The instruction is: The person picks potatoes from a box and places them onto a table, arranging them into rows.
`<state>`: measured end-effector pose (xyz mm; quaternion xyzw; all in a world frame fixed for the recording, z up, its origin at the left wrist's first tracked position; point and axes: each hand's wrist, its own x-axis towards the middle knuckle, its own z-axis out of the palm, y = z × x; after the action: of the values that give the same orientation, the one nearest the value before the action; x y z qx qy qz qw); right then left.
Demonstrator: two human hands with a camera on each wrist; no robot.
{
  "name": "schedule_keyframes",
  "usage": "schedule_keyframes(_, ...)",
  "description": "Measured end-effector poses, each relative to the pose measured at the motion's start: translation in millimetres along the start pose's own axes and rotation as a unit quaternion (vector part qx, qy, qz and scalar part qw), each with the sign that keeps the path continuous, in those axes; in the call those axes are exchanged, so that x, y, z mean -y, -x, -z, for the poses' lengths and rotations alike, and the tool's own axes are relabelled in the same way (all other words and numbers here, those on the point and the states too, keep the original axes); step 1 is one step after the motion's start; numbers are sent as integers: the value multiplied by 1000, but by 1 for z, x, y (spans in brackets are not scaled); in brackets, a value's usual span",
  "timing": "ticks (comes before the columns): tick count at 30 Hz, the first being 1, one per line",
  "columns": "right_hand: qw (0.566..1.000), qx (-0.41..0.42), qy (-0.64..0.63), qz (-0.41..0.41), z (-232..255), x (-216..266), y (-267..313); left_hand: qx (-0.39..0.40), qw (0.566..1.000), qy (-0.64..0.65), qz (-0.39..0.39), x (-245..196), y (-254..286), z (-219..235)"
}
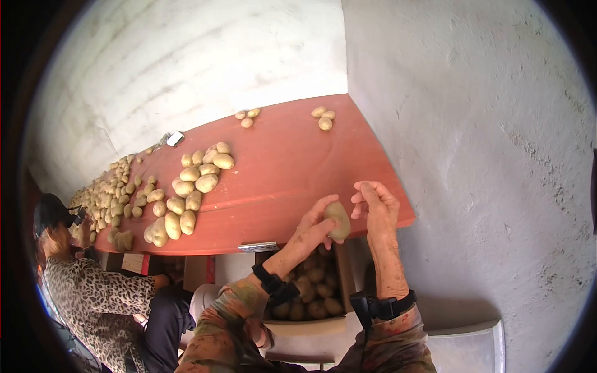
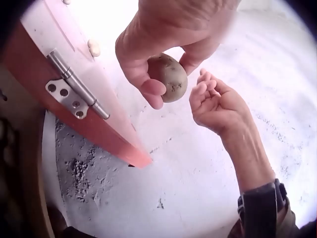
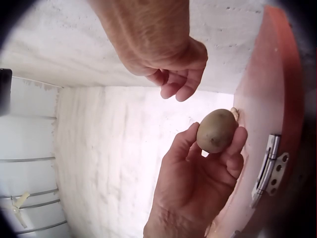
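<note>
A potato (image 1: 337, 222) is gripped by the left hand (image 1: 313, 229) above the front edge of the red table. In the left wrist view, thumb and fingers of the left hand (image 2: 173, 29) hold the potato (image 2: 171, 79) from both sides, and its skin shows a dark rough patch. The right hand (image 1: 380, 214) is raised just to the right, apart from the potato, with fingers loosely bent and nothing in them. From the right wrist view, the right hand (image 3: 163, 54) hangs above the potato (image 3: 217, 131), which the left hand (image 3: 198, 178) holds.
Potatoes lie in groups on the red table (image 1: 280, 168), with a large pile (image 1: 112, 196) at its left. Below the front edge stands a box (image 1: 345, 280) of potatoes. Another person (image 1: 99, 292) sits at the left. A grey wall (image 1: 472, 155) borders the right side.
</note>
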<state>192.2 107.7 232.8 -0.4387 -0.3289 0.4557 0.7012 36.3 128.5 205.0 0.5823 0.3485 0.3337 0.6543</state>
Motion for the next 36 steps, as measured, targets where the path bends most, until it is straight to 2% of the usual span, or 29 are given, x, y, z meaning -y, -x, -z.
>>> schedule_keyframes(2, 1000, -5, -6, 12, 2, -1, 1, -22, 1000, 8, -11, -2, -12, 5)
schedule_keyframes(4, 1000, -10, -3, 14, 4, 2, 2, -76, 996, 34, -11, -5, -25, 12)
schedule_keyframes(8, 999, -1, 6, 33, 6, -2, 0, -109, 993, 18, -36, -1, -56, 25)
schedule_keyframes(10, 999, -1, 20, 34, 6, -2, 2, -166, 985, -6, -54, 9, -77, 34)
schedule_keyframes(14, 997, -2, 63, 47, 6, 0, 3, -183, 981, -34, -57, 29, -103, 58)
schedule_keyframes(16, 997, -4, 69, 47, 6, 2, 3, -219, 974, -55, -26, 36, -113, 66)
schedule_keyframes(20, 995, -3, 94, 38, 4, 6, 5, -186, 982, -30, 11, 41, -129, 88)
schedule_keyframes(23, 995, 4, 88, 40, 3, 5, 4, -216, 974, -59, 29, 35, -132, 88)
schedule_keyframes(27, 994, -3, 99, 40, -1, 4, 4, -180, 983, -42, 9, 55, -156, 105)
schedule_keyframes(28, 990, 5, 128, 60, -2, 9, 5, -169, 985, -27, -1, 56, -158, 103)
schedule_keyframes(30, 986, 7, 159, 59, -2, 5, 5, -181, 983, -14, 4, 60, -162, 105)
schedule_keyframes(32, 975, 16, 193, 108, -3, -2, 2, -198, 979, -44, 2, 51, -155, 96)
schedule_keyframes(33, 976, 12, 195, 93, -4, -2, 2, -198, 979, -43, 18, 55, -157, 98)
schedule_keyframes(35, 971, 27, 215, 103, -6, -1, 3, -185, 979, -80, -30, 63, -161, 106)
schedule_keyframes(36, 972, 25, 216, 95, -7, -5, 1, -184, 980, -80, -21, 66, -160, 109)
